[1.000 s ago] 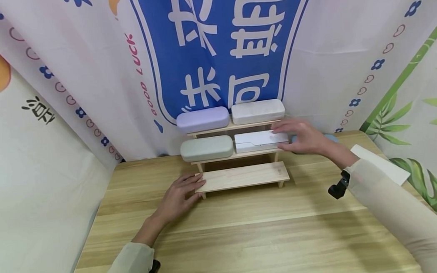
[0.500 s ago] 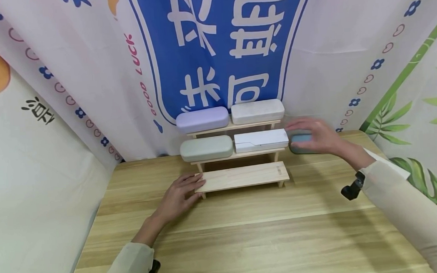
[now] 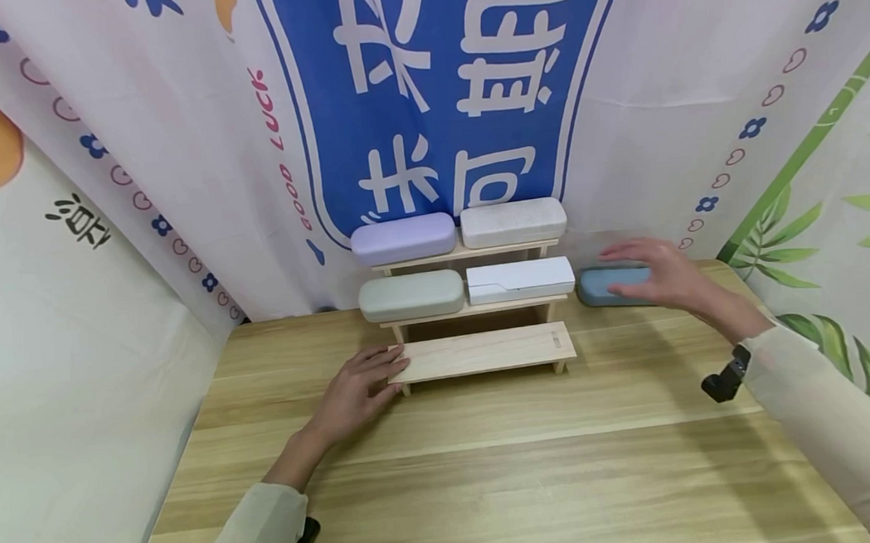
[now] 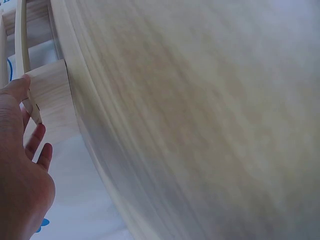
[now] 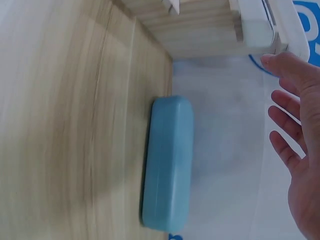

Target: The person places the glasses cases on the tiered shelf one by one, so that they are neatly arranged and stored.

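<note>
A three-step wooden display stand [image 3: 485, 351] stands at the table's back edge. My left hand [image 3: 356, 392] holds the left end of its lowest step, fingers on top and thumb by the front leg. My right hand [image 3: 659, 274] is over a blue glasses case [image 3: 591, 287] lying on the table right of the stand. Its fingers are spread with nothing between them; the right wrist view shows them apart from the case. On the middle step sit a grey-green glasses case [image 3: 412, 296] and a white one [image 3: 520, 280]. A lilac case [image 3: 403, 238] and a pale grey case [image 3: 513, 222] occupy the top step.
The wooden table [image 3: 477, 476] extends in front of the stand. A printed curtain [image 3: 621, 127] hangs right behind it, and white cloth [image 3: 61, 394] borders the left side.
My right hand has drawn back from the white case on the middle step and moved right, over the blue case. My left hand has stayed on the stand.
</note>
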Available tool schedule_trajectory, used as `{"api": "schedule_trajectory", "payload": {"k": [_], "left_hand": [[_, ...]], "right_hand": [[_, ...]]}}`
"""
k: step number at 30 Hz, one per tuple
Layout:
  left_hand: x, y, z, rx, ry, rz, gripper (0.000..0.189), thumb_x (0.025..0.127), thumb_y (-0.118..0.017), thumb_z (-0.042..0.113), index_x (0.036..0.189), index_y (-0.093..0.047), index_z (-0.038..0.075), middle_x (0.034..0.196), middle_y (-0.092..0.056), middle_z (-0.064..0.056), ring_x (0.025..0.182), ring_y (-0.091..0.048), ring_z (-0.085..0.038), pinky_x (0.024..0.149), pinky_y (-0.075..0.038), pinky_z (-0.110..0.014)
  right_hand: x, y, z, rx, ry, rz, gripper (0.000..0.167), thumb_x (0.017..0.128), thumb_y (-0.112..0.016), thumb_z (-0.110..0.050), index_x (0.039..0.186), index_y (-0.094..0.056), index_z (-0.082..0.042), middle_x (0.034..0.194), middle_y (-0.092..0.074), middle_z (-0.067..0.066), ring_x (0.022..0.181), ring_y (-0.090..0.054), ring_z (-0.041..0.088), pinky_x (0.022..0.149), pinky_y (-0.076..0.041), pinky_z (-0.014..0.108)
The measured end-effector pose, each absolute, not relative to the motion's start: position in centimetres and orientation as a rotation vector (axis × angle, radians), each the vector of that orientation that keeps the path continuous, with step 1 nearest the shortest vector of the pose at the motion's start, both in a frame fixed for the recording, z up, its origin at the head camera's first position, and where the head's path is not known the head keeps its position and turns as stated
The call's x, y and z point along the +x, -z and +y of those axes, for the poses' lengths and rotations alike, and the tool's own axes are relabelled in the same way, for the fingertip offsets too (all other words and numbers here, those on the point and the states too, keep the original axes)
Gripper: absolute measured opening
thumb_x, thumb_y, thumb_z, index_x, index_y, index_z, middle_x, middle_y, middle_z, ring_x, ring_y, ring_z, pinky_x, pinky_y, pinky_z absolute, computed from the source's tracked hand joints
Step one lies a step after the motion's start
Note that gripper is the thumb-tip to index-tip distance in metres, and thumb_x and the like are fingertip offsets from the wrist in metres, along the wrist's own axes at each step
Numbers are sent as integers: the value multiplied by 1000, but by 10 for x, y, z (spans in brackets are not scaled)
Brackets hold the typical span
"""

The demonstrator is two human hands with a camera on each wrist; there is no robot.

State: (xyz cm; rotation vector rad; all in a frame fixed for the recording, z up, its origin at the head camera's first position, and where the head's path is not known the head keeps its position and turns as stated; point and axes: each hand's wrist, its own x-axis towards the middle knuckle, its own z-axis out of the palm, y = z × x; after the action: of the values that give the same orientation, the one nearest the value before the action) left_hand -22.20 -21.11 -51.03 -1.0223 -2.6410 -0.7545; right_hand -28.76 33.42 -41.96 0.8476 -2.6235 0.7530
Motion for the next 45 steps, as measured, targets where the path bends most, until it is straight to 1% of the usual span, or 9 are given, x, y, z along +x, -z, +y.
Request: {"api": "schedule_trajectory", "payload": {"k": [5, 14, 20, 24, 31, 37, 45], "left_hand": [[-222, 510, -212, -1026, 755, -2629, 44, 98, -78, 19, 141, -70, 13, 155, -58, -6, 141, -55, -38, 119, -43, -57], [-221, 510, -211, -1041, 737, -2584, 46, 95, -81, 16, 139, -71, 11, 153, -60, -8, 138, -57, -38, 115, -45, -60], [-220, 511, -211, -1041, 732, -2575, 47, 93, -83, 15, 139, -71, 10, 152, -61, -9, 137, -58, -37, 114, -46, -60], [-220, 510, -211, -1034, 738, -2594, 46, 95, -82, 16, 139, -71, 11, 153, -60, -9, 138, -57, -36, 115, -46, -59], [-220, 510, -212, -1027, 761, -2622, 45, 97, -80, 17, 141, -70, 12, 154, -59, -7, 141, -56, -34, 117, -45, -57], [-220, 511, -212, -1026, 765, -2633, 45, 98, -79, 18, 141, -69, 13, 155, -58, -5, 142, -55, -33, 118, -44, -57], [-220, 509, -212, -1020, 763, -2644, 45, 98, -78, 19, 142, -69, 13, 156, -57, -5, 142, -54, -34, 119, -43, -57]], "right_hand": [[-288, 425, 344, 797, -764, -2673, 45, 81, -89, -13, 122, -75, 2, 129, -72, 23, 123, -63, 47, 105, -47, 68], [-291, 438, 359, 710, -772, -2714, 46, 81, -91, -15, 122, -76, 1, 129, -72, 23, 125, -61, 49, 107, -45, 69], [-292, 445, 367, 704, -776, -2741, 49, 82, -90, -16, 124, -74, 4, 129, -71, 25, 125, -59, 51, 108, -42, 71], [-295, 451, 373, 693, -780, -2746, 51, 82, -90, -16, 125, -73, 6, 129, -71, 26, 126, -59, 52, 109, -42, 70], [-299, 458, 382, 676, -754, -2762, 53, 80, -91, -17, 124, -72, 6, 129, -70, 29, 124, -60, 53, 106, -43, 71], [-298, 463, 386, 593, -739, -2823, 59, 81, -93, -19, 128, -70, 6, 133, -67, 32, 126, -58, 54, 107, -43, 71], [-301, 471, 390, 554, -731, -2846, 63, 80, -94, -21, 131, -68, 7, 136, -65, 33, 127, -57, 56, 106, -44, 71]]}}
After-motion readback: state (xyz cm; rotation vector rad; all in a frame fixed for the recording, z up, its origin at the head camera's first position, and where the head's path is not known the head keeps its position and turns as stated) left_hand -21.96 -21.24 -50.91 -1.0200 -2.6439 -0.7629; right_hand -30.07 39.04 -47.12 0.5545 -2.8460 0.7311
